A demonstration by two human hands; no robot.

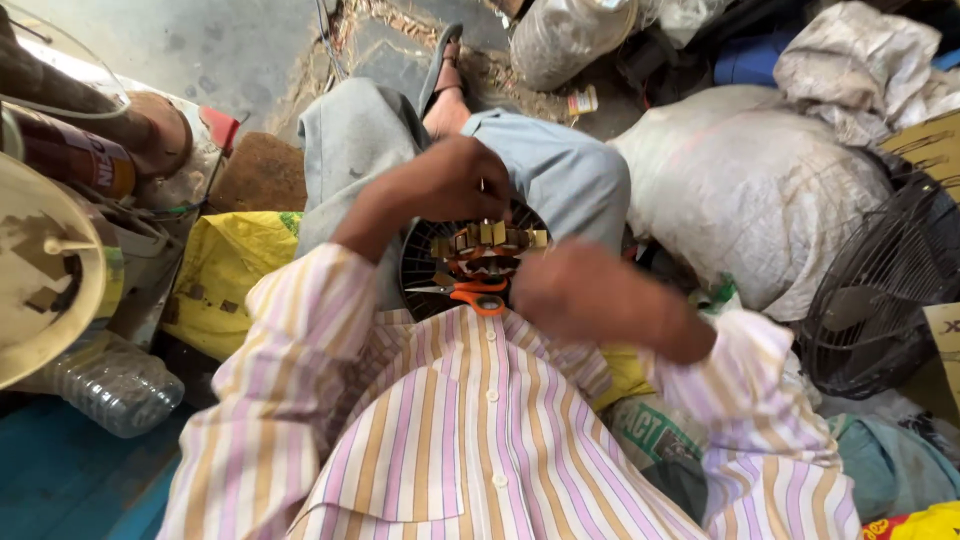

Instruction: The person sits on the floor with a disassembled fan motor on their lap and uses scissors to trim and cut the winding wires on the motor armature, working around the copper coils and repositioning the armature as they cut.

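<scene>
At the far left a cream-coloured round fan part (40, 270) fills the edge of the view, with a clear plastic bottle (115, 385) lying on its side just below it, near the person. To the right of these a yellow plastic sack (225, 275) lies beside the person's knee.

The left hand (450, 180) hovers over the lap with its fingers curled down and pinched together, their tips touching the top of a ring-shaped motor winding of copper wire and pale insulating slips (490, 240). How tightly the fingers grip it cannot be told, as the back of the hand hides them. The winding sits in the lap on a round black ribbed fan housing (420, 260), between the two hands. A pair of orange-handled scissors (475, 293) lies just near of the winding, against the striped shirt.

The right hand (575, 290) rests at the winding's right side, blurred, with the fingers loosely bent; whether it holds anything cannot be told.

Further right lies a large grey-white stuffed sack (750, 190), and at the right edge a black wire fan guard (880, 290).
</scene>
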